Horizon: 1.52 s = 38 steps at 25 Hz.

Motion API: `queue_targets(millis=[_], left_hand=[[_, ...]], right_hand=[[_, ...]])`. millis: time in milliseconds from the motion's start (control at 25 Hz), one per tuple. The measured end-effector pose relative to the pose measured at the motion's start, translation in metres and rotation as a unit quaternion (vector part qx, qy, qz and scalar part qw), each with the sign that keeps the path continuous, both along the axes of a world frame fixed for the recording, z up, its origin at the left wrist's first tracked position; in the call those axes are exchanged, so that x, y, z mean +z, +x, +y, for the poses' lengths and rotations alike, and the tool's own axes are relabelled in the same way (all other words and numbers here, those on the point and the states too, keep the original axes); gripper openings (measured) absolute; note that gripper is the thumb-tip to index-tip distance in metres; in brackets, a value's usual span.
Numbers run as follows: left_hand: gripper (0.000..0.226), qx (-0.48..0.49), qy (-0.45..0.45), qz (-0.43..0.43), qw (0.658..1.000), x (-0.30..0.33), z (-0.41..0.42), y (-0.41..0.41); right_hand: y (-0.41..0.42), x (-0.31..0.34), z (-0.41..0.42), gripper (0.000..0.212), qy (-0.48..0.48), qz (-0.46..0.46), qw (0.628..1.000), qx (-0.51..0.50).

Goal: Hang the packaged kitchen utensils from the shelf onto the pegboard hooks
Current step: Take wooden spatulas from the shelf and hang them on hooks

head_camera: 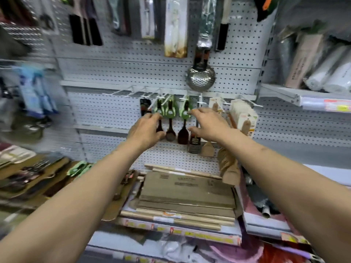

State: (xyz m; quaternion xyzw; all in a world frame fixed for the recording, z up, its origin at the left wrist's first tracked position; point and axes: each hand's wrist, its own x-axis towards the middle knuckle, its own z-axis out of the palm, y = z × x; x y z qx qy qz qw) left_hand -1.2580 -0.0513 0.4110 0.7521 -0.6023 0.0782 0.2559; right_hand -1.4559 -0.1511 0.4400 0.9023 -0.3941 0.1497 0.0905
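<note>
Three dark wooden utensils on green cards hang side by side from a row of white hooks (pixel 133 93) on the grey pegboard (pixel 114 73). My left hand (pixel 147 128) reaches up and curls round the handle of the leftmost utensil (pixel 159 109), thumb below and fingertips at its card. The middle utensil (pixel 170 112) hangs free. My right hand (pixel 207 123) stretches out with straight fingers, its fingertips touching the card of the rightmost utensil (pixel 184 111); the thumb stays apart underneath. More green-carded utensils (pixel 78 168) lie on the shelf at lower left.
A steel skimmer (pixel 201 76) hangs above the hooks. Pale wooden spatulas in packs (pixel 243 114) hang to the right, with a small grater (pixel 194 145) below. Flattened cardboard (pixel 186 192) and rolling pins are stacked on the shelf in front. A side shelf (pixel 281 95) juts out at right.
</note>
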Motion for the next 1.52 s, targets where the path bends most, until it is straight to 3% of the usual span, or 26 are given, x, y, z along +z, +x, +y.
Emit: queue_targets(millis=[360, 640, 840, 1120, 1520], left_hand=[[0.059, 0.091, -0.010, -0.005, 0.996, -0.001, 0.136, 0.220], [0.059, 0.170, 0.022, -0.067, 0.983, 0.006, 0.269, 0.435], [0.056, 0.200, 0.020, -0.045, 0.979, 0.000, 0.330, 0.552], [0.055, 0.225, 0.009, -0.006, 0.974, -0.033, 0.340, 0.728], [0.053, 0.228, 0.106, 0.067, 0.966, -0.099, 0.283, 1.003]], right_hand=[[0.234, 0.009, 0.101, 0.060, 0.002, 0.004, 0.992, 0.126], [0.476, 0.003, 0.209, 0.060, 0.032, -0.016, 0.978, 0.204], [0.611, -0.004, 0.257, 0.057, 0.065, -0.017, 0.968, 0.243], [0.809, -0.049, 0.252, 0.058, 0.086, -0.006, 0.960, 0.265], [1.085, -0.136, 0.190, 0.056, 0.224, 0.033, 0.951, 0.211]])
